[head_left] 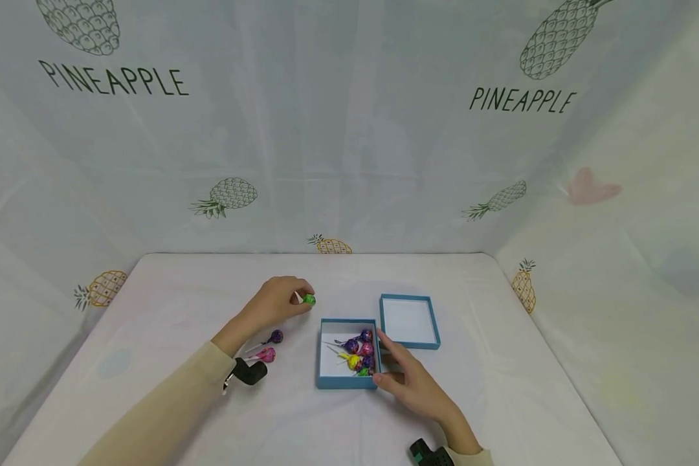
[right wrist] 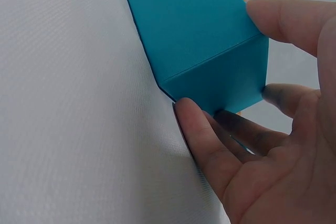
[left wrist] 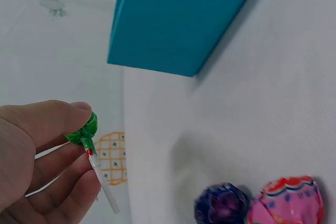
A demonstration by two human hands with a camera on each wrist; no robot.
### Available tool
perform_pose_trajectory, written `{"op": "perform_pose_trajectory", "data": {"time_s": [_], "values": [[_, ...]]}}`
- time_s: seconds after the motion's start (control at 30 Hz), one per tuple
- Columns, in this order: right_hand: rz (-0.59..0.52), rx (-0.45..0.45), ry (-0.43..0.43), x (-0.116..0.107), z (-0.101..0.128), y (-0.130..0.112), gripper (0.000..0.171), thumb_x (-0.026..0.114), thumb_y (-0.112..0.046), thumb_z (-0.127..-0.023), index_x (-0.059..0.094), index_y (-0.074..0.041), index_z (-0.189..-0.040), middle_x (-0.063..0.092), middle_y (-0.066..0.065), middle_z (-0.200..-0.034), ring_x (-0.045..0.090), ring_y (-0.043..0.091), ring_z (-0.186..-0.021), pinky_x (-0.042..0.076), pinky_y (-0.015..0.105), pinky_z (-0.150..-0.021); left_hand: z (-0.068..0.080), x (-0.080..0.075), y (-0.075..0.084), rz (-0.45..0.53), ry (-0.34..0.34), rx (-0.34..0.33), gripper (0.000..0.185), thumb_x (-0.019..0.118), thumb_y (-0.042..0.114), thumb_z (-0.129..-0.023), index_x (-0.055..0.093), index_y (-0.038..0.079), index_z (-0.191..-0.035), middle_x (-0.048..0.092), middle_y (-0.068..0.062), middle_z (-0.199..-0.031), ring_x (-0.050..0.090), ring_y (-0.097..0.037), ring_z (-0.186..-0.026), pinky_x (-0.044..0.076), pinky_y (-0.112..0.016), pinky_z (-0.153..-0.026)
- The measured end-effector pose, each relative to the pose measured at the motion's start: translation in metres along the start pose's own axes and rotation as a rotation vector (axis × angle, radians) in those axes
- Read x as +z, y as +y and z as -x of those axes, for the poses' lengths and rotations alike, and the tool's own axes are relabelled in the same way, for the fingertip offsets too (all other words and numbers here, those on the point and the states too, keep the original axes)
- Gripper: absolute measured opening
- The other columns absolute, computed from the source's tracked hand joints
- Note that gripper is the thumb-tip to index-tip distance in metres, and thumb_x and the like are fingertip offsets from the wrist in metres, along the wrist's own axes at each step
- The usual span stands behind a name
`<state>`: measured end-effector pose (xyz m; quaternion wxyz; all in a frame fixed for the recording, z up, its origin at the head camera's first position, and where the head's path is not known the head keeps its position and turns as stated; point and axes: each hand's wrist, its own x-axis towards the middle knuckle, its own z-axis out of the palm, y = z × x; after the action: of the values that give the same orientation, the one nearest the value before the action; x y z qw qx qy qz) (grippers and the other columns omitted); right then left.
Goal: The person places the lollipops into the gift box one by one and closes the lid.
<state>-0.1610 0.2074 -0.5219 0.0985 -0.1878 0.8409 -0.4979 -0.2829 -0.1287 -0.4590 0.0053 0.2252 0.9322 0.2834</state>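
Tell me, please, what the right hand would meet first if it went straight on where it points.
The blue box, most likely: the right hand already grips its right side, so there appears to be no gap ahead.

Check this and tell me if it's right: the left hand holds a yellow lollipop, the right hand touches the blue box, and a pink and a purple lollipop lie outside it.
One error: the left hand holds a green lollipop, not a yellow one; the left wrist view shows it. The rest stands.
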Motion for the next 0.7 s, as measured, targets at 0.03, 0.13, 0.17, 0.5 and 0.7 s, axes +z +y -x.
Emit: {"op": "perform_pose_trajectory", "data": {"time_s": [0.03, 0.13, 0.17, 0.5, 0.7], "values": [[0.0, -0.001, 0.0, 0.0, 0.0, 0.0, 0.079, 0.071, -0.027, -0.104, 0.026, -0.026, -0.17, 0.038, 0.023, -0.165, 0.057, 0.04, -0.136, 0.056, 0.033, -0.101, 0.0, -0.001, 0.003, -0.003, 0.003, 0.01, 0.022, 0.083, 0.022, -0.094, 0.078, 0.019, -0.115, 0.07, 0.01, -0.094, 0.061, -0.011, -0.085, 0.053, -0.03, -0.074], [-0.002, -0.003, 0.0, 0.0, 0.0, 0.001, 0.079, 0.071, -0.027, -0.104, 0.026, -0.026, -0.17, 0.037, 0.023, -0.165, 0.057, 0.04, -0.136, 0.055, 0.032, -0.1, 0.001, -0.004, 0.01, -0.004, 0.011, 0.049, 0.022, 0.084, 0.022, -0.094, 0.078, 0.019, -0.115, 0.07, 0.01, -0.094, 0.061, -0.01, -0.083, 0.052, -0.03, -0.073], [-0.002, -0.003, 0.0, 0.0, 0.0, 0.001, 0.079, 0.071, -0.027, -0.104, 0.026, -0.027, -0.17, 0.038, 0.023, -0.165, 0.057, 0.039, -0.136, 0.055, 0.031, -0.1, 0.001, -0.005, 0.012, -0.002, 0.012, 0.066, 0.022, 0.084, 0.022, -0.094, 0.078, 0.018, -0.115, 0.071, 0.01, -0.094, 0.061, -0.009, -0.083, 0.053, -0.03, -0.073], [-0.003, 0.008, 0.0, 0.001, 0.0, 0.0, 0.079, 0.07, -0.027, -0.104, 0.026, -0.027, -0.17, 0.038, 0.022, -0.165, 0.056, 0.04, -0.137, 0.056, 0.038, -0.102, 0.007, -0.008, 0.037, 0.025, 0.023, 0.169, 0.021, 0.083, 0.022, -0.095, 0.078, 0.018, -0.115, 0.072, 0.011, -0.099, 0.061, -0.005, -0.084, 0.053, -0.027, -0.072], [-0.007, 0.01, -0.001, 0.001, 0.0, -0.001, 0.079, 0.07, -0.027, -0.104, 0.026, -0.027, -0.17, 0.037, 0.023, -0.166, 0.056, 0.041, -0.137, 0.056, 0.037, -0.102, 0.008, -0.006, 0.049, 0.037, 0.012, 0.198, 0.021, 0.083, 0.021, -0.095, 0.077, 0.017, -0.114, 0.072, 0.009, -0.1, 0.061, -0.005, -0.083, 0.053, -0.026, -0.072]]}}
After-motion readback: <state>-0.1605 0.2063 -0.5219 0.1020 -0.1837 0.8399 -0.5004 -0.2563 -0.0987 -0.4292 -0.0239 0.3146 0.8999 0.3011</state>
